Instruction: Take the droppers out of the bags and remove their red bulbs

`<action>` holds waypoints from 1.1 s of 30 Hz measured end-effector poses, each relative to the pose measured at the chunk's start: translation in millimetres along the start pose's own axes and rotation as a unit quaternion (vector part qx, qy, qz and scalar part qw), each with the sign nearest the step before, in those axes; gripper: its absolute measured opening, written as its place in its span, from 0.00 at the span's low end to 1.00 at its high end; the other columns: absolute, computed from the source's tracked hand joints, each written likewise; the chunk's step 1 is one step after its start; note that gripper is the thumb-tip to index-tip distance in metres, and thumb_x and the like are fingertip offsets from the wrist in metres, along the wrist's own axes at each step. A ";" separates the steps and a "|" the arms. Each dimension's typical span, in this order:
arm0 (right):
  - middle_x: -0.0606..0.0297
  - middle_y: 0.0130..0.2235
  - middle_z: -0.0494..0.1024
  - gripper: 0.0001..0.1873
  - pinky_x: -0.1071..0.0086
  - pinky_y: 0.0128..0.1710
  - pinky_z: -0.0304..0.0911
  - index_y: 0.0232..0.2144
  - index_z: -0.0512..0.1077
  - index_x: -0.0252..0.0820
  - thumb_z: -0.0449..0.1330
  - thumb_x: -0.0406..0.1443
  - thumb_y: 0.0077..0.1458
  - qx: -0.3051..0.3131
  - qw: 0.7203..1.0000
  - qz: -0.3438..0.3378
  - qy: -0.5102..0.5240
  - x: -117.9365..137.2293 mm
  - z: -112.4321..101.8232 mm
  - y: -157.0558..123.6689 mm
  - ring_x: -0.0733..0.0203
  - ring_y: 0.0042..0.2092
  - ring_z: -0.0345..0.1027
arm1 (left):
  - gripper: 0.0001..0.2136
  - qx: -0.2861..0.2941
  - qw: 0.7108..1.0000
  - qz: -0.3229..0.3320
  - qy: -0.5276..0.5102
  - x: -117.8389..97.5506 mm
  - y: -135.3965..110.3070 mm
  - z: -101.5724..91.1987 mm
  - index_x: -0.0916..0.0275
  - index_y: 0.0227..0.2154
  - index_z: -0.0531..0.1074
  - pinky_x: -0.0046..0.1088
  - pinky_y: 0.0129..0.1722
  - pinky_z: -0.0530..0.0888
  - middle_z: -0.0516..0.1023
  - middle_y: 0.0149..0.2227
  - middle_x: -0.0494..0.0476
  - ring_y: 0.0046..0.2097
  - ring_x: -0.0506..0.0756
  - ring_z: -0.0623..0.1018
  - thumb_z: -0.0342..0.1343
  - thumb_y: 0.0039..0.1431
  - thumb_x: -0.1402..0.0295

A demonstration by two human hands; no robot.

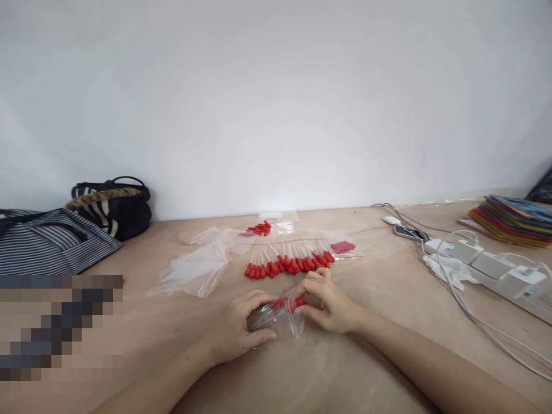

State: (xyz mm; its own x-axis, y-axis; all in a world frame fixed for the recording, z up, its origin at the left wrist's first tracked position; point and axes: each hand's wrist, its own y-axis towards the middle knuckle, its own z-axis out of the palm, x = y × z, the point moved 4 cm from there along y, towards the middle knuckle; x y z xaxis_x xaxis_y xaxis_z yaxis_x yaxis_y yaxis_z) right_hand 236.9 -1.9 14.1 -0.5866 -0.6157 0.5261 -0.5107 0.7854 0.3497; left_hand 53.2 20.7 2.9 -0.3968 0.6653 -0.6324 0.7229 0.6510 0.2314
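My left hand [235, 328] curves around one side of a clear zip bag [296, 326], thumb below and fingers above. From the other side, my right hand [330, 305] pinches a red-tipped piece [299, 301] at the bag. More red shows through the film, but how much of it lies inside is hard to make out. Just beyond my hands lies a fanned row of white sticks with red bulb-shaped ends [295, 264], the red ends towards me. A filled bag of red-tipped sticks [344, 246] rests at the row's right end.
Flat clear bags [194, 270] are piled on the left of the table. Loose red pieces [259, 228] lie near the wall. A striped bag [56, 241] and a black bag [129, 210] stand far left. On the right are a power strip [509, 282], cables, a phone [409, 232] and coloured folders [513, 221].
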 end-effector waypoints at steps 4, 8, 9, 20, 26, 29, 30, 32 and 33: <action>0.65 0.32 0.74 0.06 0.64 0.40 0.56 0.32 0.68 0.42 0.57 0.38 0.52 -0.011 0.994 0.030 0.100 -16.9 -13.0 -5.1 0.63 0.35 0.65 | 0.21 0.014 1.000 -0.014 0.006 -1.5 -0.2 -0.5 0.59 0.46 0.66 0.34 0.46 0.68 0.72 0.46 0.57 0.46 0.57 0.72 0.59 0.49 0.62; 0.66 0.28 0.74 0.12 0.70 0.30 0.61 0.31 0.68 0.41 0.62 0.42 0.46 -0.018 0.950 0.098 0.297 -53.2 -35.1 -12.5 0.65 0.29 0.66 | 0.20 0.015 1.000 -0.012 0.006 -2.3 -0.1 -1.5 0.59 0.46 0.66 0.34 0.46 0.68 0.71 0.46 0.57 0.46 0.57 0.72 0.59 0.49 0.62; 0.67 0.27 0.74 0.13 0.70 0.29 0.61 0.30 0.67 0.41 0.64 0.42 0.44 -0.045 0.937 0.113 0.326 -63.0 -44.6 -14.8 0.65 0.28 0.67 | 0.20 0.015 1.000 -0.011 0.005 -2.3 -0.1 -1.7 0.59 0.46 0.66 0.33 0.46 0.68 0.71 0.46 0.56 0.46 0.57 0.72 0.59 0.49 0.63; 0.61 0.31 0.76 0.14 0.64 0.34 0.64 0.29 0.68 0.41 0.60 0.45 0.46 -0.390 0.900 0.154 0.119 -119.9 -72.3 -22.0 0.59 0.32 0.70 | 0.20 0.022 1.000 -0.014 -0.002 -2.0 -0.2 -2.0 0.58 0.46 0.66 0.33 0.46 0.68 0.71 0.46 0.56 0.46 0.56 0.71 0.59 0.49 0.64; 0.62 0.34 0.77 0.09 0.56 0.49 0.51 0.32 0.72 0.44 0.52 0.39 0.55 -0.271 0.946 0.027 -0.177 -105.8 -44.1 -9.9 0.59 0.38 0.69 | 0.20 0.021 1.000 -0.012 -0.005 -1.0 0.0 -1.1 0.58 0.46 0.66 0.33 0.45 0.68 0.71 0.46 0.56 0.45 0.56 0.71 0.58 0.49 0.63; 0.63 0.36 0.77 0.09 0.58 0.49 0.48 0.35 0.72 0.46 0.53 0.40 0.55 -0.235 0.946 0.014 -0.224 -100.5 -40.8 -10.3 0.59 0.40 0.68 | 0.19 0.023 1.000 -0.008 -0.006 -1.2 0.4 -0.8 0.59 0.46 0.66 0.32 0.45 0.68 0.71 0.45 0.56 0.45 0.56 0.71 0.58 0.49 0.63; 0.63 0.36 0.77 0.10 0.58 0.49 0.47 0.35 0.72 0.46 0.53 0.40 0.55 -0.230 0.945 0.019 -0.232 -99.6 -40.4 -10.6 0.59 0.40 0.68 | 0.19 0.022 1.000 -0.006 -0.007 -1.4 0.5 -0.9 0.59 0.45 0.66 0.32 0.45 0.68 0.71 0.45 0.56 0.45 0.56 0.71 0.58 0.49 0.63; 0.63 0.35 0.77 0.11 0.58 0.49 0.46 0.36 0.72 0.46 0.52 0.42 0.55 -0.240 0.941 0.043 -0.235 -98.9 -40.7 -11.4 0.59 0.40 0.68 | 0.19 0.020 1.000 -0.003 -0.008 -1.9 0.4 -0.9 0.59 0.45 0.66 0.32 0.45 0.68 0.71 0.45 0.56 0.45 0.56 0.71 0.58 0.49 0.63; 0.63 0.35 0.77 0.12 0.58 0.49 0.45 0.36 0.72 0.45 0.52 0.42 0.55 -0.255 0.937 0.059 -0.232 -98.8 -41.6 -12.0 0.59 0.39 0.68 | 0.19 0.020 1.000 -0.003 -0.008 -2.1 0.4 -1.0 0.59 0.45 0.66 0.32 0.45 0.68 0.71 0.45 0.56 0.45 0.56 0.71 0.58 0.49 0.62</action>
State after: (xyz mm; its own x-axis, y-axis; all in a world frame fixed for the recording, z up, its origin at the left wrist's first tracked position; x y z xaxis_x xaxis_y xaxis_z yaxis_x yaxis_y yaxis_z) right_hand 327.1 52.1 -9.8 -0.8907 -0.3905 0.2325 -0.1276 0.7060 0.6966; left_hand 53.8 19.9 5.0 -0.3919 0.6560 -0.6451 0.7430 0.6392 0.1986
